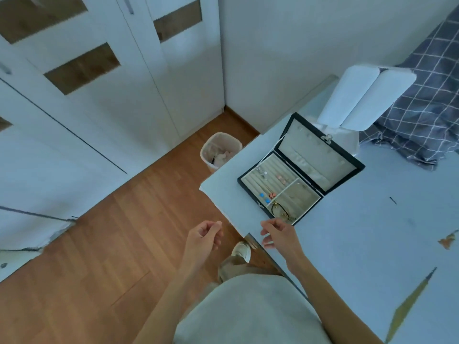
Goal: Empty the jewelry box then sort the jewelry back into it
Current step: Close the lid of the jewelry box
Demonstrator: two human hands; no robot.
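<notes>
An open jewelry box [298, 170] sits on a pale table [372, 232], both hands [202, 235] [279, 234] hovering empty at its six o'clock.

Bare table [360, 244] lies open at three o'clock of the jewelry box [280, 192], whose raised lid [320, 155] and a white case [365, 98] block twelve o'clock.

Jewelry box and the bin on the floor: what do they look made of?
Jewelry box: black hard shell, perhaps leatherette over board; matte beige lining, probably velvet, with ribbed ring rolls and a metal clasp. Wastebasket: pale, smooth, likely plastic, with a thin liner bag.
</notes>
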